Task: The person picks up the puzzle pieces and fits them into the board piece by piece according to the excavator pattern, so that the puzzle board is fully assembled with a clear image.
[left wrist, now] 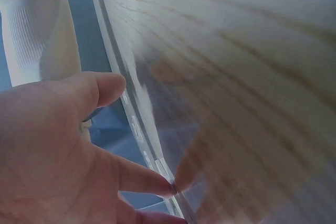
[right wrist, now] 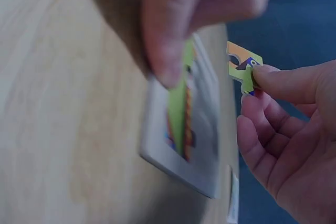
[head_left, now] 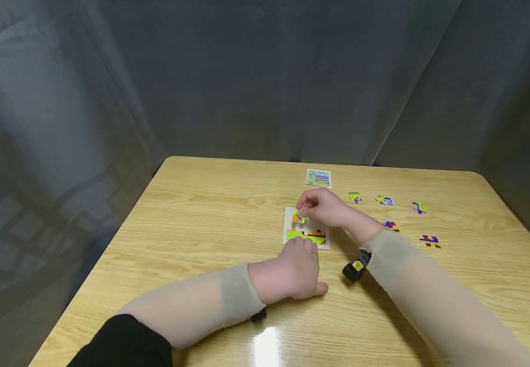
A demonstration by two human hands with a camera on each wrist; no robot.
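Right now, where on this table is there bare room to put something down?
The table's left half, left of the puzzle tray, is bare. The right side is crowded: loose pieces lie scattered there, with a small card behind the tray.

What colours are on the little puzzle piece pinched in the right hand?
The puzzle piece is orange and yellow-green with a dark mark, clearest in the right wrist view.
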